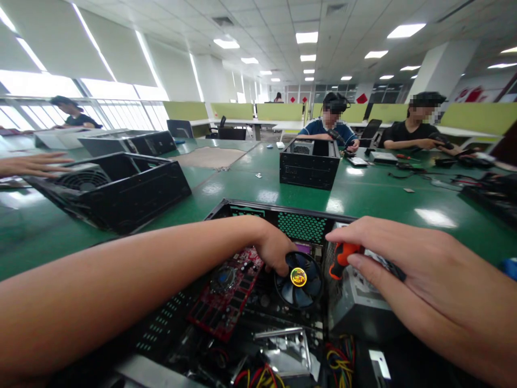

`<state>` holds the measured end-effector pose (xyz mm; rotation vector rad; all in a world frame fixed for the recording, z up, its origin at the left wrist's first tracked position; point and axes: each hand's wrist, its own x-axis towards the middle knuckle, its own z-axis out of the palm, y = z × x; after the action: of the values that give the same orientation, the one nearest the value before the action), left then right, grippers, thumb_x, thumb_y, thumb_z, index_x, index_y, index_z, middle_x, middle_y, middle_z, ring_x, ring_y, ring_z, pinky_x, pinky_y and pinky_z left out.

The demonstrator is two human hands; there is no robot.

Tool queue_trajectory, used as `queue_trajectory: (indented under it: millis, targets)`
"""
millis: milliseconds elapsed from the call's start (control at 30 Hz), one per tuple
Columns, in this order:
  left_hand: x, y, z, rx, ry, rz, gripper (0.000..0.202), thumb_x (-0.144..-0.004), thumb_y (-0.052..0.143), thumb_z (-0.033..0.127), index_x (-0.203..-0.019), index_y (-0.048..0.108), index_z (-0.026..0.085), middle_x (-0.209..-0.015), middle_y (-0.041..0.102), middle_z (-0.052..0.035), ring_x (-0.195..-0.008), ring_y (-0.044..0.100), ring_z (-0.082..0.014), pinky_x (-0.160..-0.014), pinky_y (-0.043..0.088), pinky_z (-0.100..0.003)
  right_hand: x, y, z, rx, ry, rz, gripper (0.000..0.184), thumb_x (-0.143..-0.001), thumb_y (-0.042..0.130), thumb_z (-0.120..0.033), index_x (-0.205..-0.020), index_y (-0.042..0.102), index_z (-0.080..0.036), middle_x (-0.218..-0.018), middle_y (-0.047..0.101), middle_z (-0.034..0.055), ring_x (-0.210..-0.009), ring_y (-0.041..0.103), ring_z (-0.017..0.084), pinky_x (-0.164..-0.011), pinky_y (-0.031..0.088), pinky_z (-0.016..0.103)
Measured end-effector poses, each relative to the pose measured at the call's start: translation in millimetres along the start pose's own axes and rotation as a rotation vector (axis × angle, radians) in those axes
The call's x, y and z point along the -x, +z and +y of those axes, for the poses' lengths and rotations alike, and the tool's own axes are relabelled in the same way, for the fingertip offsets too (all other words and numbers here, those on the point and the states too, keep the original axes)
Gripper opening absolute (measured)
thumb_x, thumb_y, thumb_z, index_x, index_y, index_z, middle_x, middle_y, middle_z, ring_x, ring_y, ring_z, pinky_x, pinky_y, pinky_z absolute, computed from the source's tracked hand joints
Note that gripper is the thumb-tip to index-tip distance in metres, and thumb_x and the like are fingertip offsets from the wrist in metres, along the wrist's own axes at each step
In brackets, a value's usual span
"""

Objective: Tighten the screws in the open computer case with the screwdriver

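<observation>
An opened computer case (pixel 226 207) lies in front of me with its inside showing. My left hand (pixel 277 249) reaches down into it, fingers curled at the left rim of a round black cooling fan (pixel 287 295) with a yellow centre label; the fingertips are partly hidden. Left of the fan sits a red graphics card (pixel 226 307). My right hand (pixel 407 258) grips the orange and black handle of a screwdriver (pixel 342 257) between thumb and fingers, above the silver power supply (pixel 359 296). The screwdriver's shaft cannot be made out.
Bundled coloured cables (pixel 339 364) and a metal bracket (pixel 283 350) lie at the case's near side. Other computer cases (pixel 153 191) (pixel 309 170) stand on the green table (pixel 238 186). A co-worker's hand (pixel 36 163) is at the far left; two people sit opposite.
</observation>
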<state>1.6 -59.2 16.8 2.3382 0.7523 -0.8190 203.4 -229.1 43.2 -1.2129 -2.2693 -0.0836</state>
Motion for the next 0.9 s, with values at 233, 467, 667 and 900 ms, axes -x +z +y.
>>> queue_trajectory:
  millis: [233, 467, 667, 900]
  targets:
    - [-4.7, 1.0, -7.6, 0.017, 0.007, -0.09, 0.057, -0.075, 0.072, 0.021, -0.132, 0.073, 0.02, -0.115, 0.084, -0.0056, -0.099, 0.078, -0.0281, -0.09, 0.064, -0.035, -3.0, 2.1, -1.0, -0.01, -0.005, -0.045, 0.033, -0.112, 0.048, -0.02, -0.129, 0.075, -0.027, -0.116, 0.084, 0.001, -0.101, 0.082, 0.018, -0.087, 0.066, 0.033]
    - [-2.2, 0.3, -3.8, 0.0, 0.002, -0.084, 0.056, -0.074, 0.072, 0.022, -0.13, 0.074, 0.02, -0.12, 0.083, -0.0069, -0.107, 0.078, -0.0299, -0.094, 0.063, -0.036, -2.4, 1.5, -1.2, -0.011, -0.027, -0.013, 0.032, -0.113, 0.047, -0.02, -0.127, 0.074, -0.028, -0.114, 0.084, -0.0017, -0.1, 0.082, 0.015, -0.086, 0.064, 0.031]
    - [-2.3, 0.5, -4.8, -0.013, 0.002, -0.095, 0.051, -0.079, 0.07, 0.025, -0.13, 0.073, 0.021, -0.121, 0.083, -0.0074, -0.104, 0.078, -0.0293, -0.092, 0.063, -0.037, -5.4, 0.6, -1.5, -0.004, -0.029, -0.029, 0.025, -0.109, 0.053, -0.021, -0.111, 0.078, -0.027, -0.099, 0.083, -0.0002, -0.082, 0.08, 0.018, -0.071, 0.063, 0.033]
    - [-3.7, 0.6, -7.2, 0.004, -0.02, -0.076, 0.052, -0.073, 0.072, 0.026, -0.124, 0.074, 0.023, -0.11, 0.084, -0.005, -0.099, 0.078, -0.0294, -0.088, 0.064, -0.037, -5.7, -0.5, 0.3, -0.021, -0.011, -0.102, 0.016, -0.106, 0.063, -0.026, -0.101, 0.078, -0.027, -0.091, 0.08, -0.0005, -0.073, 0.076, 0.019, -0.063, 0.061, 0.033]
